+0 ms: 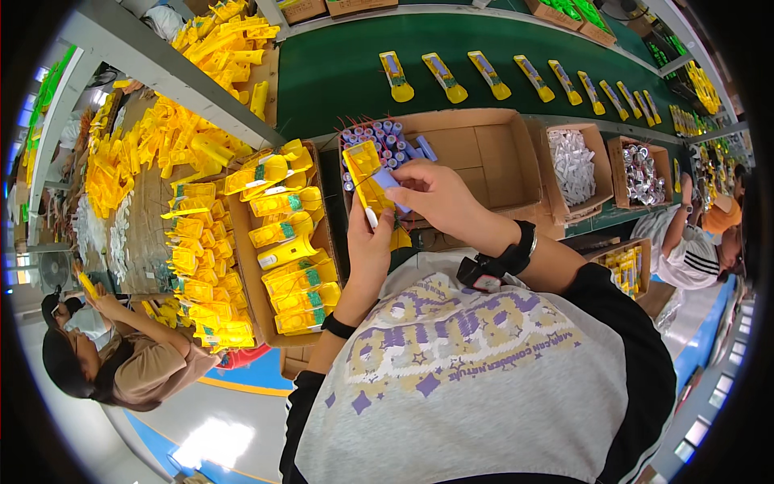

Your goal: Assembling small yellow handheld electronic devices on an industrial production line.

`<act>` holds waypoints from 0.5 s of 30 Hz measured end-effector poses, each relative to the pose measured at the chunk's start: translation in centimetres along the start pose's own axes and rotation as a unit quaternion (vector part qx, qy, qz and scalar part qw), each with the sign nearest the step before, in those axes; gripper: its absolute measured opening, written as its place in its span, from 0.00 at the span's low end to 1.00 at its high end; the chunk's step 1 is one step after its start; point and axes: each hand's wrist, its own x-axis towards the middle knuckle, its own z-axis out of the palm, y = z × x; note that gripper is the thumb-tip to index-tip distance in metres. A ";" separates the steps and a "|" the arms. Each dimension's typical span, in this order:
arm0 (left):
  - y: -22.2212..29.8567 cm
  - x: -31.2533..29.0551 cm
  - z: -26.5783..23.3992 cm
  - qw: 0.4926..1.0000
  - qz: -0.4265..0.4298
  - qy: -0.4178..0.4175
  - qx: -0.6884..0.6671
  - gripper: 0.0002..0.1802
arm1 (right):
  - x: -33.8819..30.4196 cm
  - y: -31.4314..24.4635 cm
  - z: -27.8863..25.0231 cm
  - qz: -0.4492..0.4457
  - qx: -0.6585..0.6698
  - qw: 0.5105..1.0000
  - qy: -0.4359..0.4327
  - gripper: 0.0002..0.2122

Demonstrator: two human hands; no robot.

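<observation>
My left hand (370, 252) is closed around a yellow plastic housing (363, 165), tilted upright in front of me. A purple cylindrical battery (384, 181) lies against the housing's open side, gripped between the thumb and fingers of my right hand (438, 194). Whether it is seated inside cannot be made out. Just beyond both hands is a cardboard box (492, 127) with many purple batteries (387, 137), some with thin red wires, crowded at its left end. Left of my left hand, another carton (241, 234) holds yellow housings (294, 278) with green circuit boards.
A green conveyor belt (339, 60) carries a row of yellow housings with batteries (442, 78). Boxes of white parts (572, 165) and silver parts (644, 177) stand to the right. Yellow shells (133, 149) are heaped at left, near a seated co-worker (153, 355). Other people (697, 242) sit at right.
</observation>
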 end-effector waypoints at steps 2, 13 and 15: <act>-0.4 -0.1 0.2 1.000 0.013 -0.007 0.020 0.24 | -0.1 0.1 0.0 -0.010 -0.025 1.000 0.013 0.12; -1.3 -0.9 1.3 0.997 0.022 -0.025 0.071 0.27 | -0.4 -0.5 -0.5 0.076 -0.045 0.995 0.046 0.13; -1.6 -1.0 1.4 0.996 0.033 -0.026 0.073 0.28 | -0.3 -0.5 -0.6 0.094 -0.037 0.994 0.037 0.14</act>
